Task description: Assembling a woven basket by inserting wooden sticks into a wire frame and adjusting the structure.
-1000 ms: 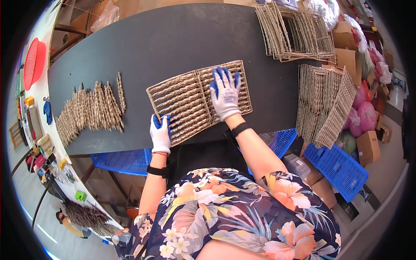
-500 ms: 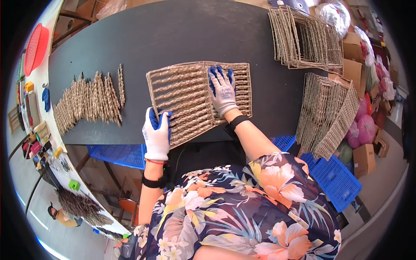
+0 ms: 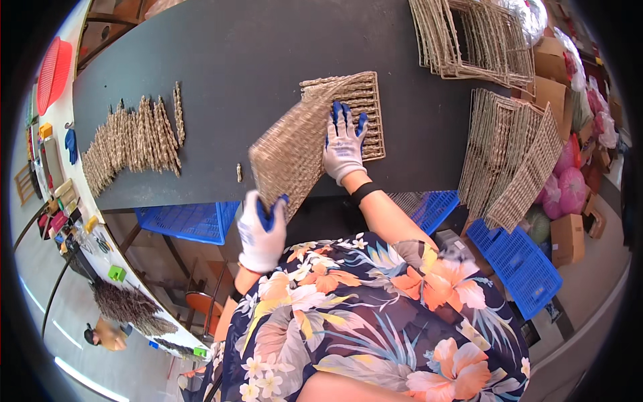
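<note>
A woven straw panel (image 3: pixel 295 141) on a wire frame lies on the dark table (image 3: pixel 254 60), its left half folded up off the surface. My left hand (image 3: pixel 261 231), in a white and blue glove, grips the lifted near corner of that panel. Flat on the panel's right half rests my right hand (image 3: pixel 343 144), gloved the same way, with its fingers spread.
A row of twisted straw bundles (image 3: pixel 130 141) lies at the table's left. Stacks of wire frames (image 3: pixel 469 33) and woven panels (image 3: pixel 512 157) stand at the right. Blue crates (image 3: pixel 184 221) sit under the table, boxes and pink bags at far right. A person's head (image 3: pixel 104 335) shows lower left.
My left hand has pulled the panel's left half up and toward me, folding it off the table. My right hand has stayed pressed on the right half.
</note>
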